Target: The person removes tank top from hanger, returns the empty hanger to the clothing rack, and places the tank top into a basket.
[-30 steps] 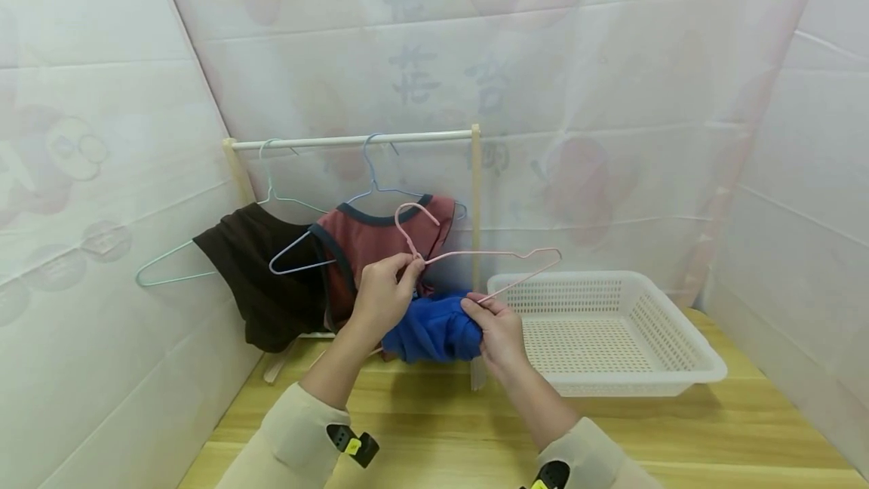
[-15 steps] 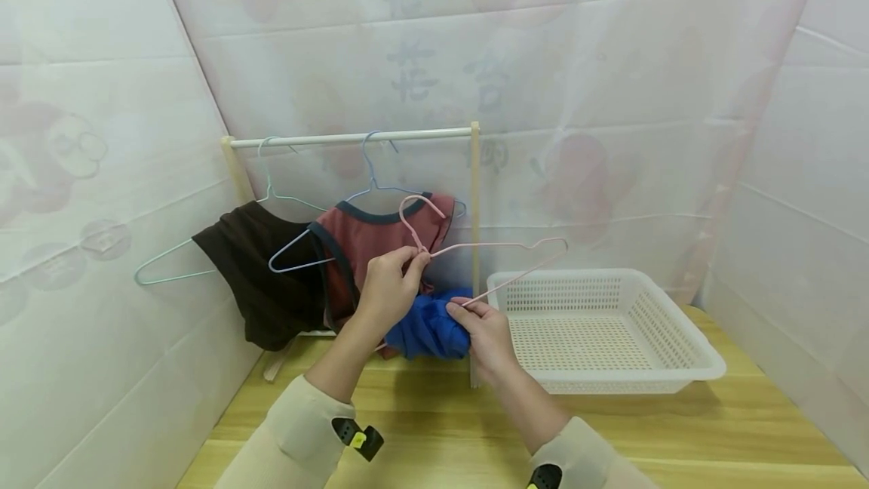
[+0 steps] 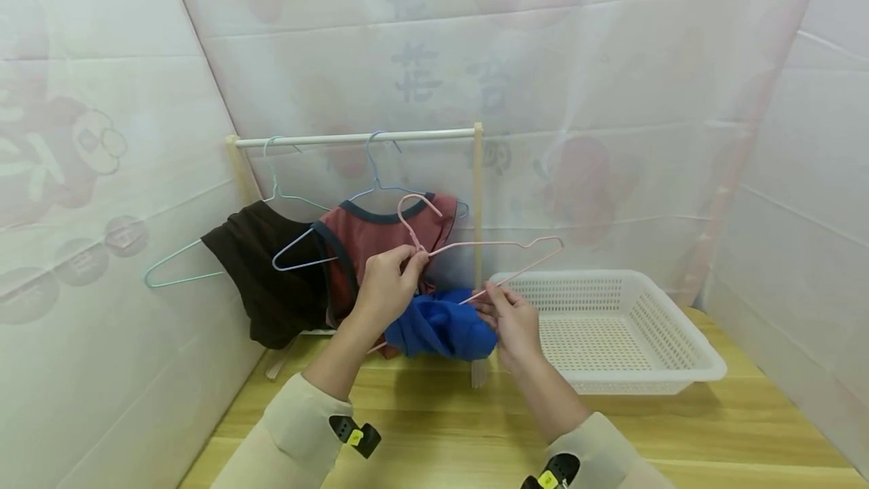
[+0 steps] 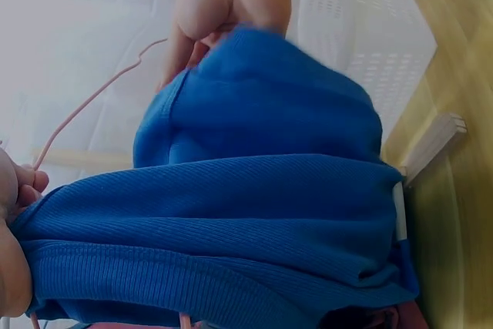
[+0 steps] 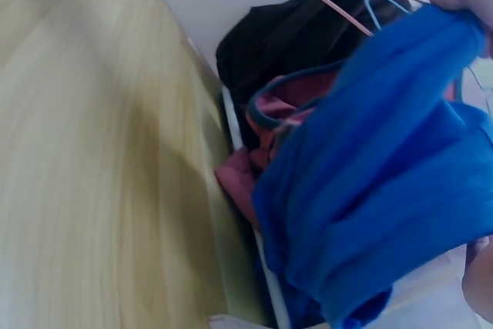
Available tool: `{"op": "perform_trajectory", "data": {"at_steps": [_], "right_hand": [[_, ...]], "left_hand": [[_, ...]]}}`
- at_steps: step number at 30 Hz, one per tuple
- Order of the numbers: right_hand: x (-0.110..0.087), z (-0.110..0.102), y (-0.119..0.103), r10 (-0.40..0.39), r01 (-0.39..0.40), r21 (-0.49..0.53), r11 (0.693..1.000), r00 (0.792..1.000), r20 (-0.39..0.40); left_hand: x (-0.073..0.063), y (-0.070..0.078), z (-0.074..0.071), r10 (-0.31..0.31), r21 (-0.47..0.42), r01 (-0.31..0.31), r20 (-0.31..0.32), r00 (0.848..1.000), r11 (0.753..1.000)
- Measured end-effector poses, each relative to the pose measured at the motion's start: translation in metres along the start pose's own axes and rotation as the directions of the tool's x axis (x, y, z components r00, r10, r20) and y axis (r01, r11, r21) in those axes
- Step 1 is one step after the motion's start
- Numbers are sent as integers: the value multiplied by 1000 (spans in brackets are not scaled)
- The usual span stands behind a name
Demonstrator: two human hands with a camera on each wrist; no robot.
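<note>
My left hand (image 3: 390,281) pinches a pink clothes hanger (image 3: 489,244) at the base of its hook, which points up. A blue shirt (image 3: 441,327) with ribbed edging hangs below on the hanger's left side; the right arm of the hanger is bare. In the left wrist view the blue shirt (image 4: 231,213) spreads between both hands. My right hand (image 3: 512,323) holds the shirt's right edge, thumb close to the hanger's lower bar; some of its fingers are behind the cloth. In the right wrist view the shirt (image 5: 370,167) hides most of the hanger.
Behind the hands stands a small rack with a white rail (image 3: 326,139). A dark brown garment (image 3: 271,270) and a reddish sleeveless top (image 3: 380,232) hang there on green and blue hangers. A white perforated basket (image 3: 611,383) sits on the wooden table (image 3: 421,429) at right.
My right hand first went left along the hanger's lower bar, then came back right and slightly up, and the shirt's edge spread rightward. The left hand stays at the hook base.
</note>
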State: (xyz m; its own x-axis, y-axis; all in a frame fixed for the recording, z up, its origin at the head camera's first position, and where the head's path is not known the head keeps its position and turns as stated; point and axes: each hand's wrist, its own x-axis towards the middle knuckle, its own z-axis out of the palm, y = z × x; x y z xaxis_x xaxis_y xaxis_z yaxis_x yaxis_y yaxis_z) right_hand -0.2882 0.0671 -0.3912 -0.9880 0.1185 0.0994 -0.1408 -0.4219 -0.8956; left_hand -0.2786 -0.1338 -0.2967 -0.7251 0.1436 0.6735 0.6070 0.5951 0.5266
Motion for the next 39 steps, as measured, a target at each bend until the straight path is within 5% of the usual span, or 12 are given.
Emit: {"op": "perform_trajectory", "data": {"at_steps": [15,20,25,32,39], "right_hand": [[0,-7,1,-20,12,147,989,998,56],[-1,-7,3,-105,106,-29,994,994,38],[1,-9,5,-260,251,-290,923,966,9],[0,-7,5,-316,285,-362,887,948,-29],[-12,8,10,-402,421,-432,797,905,141]], "left_hand": [[1,-1,2,-15,14,15,2,1000,1000],[1,-1,1,-23,4,23,1,1000,1000],[1,0,2,-27,10,27,4,1000,1000],[0,4,5,-7,11,7,3,1000,1000],[2,6,9,8,18,-8,11,1000,1000]]}}
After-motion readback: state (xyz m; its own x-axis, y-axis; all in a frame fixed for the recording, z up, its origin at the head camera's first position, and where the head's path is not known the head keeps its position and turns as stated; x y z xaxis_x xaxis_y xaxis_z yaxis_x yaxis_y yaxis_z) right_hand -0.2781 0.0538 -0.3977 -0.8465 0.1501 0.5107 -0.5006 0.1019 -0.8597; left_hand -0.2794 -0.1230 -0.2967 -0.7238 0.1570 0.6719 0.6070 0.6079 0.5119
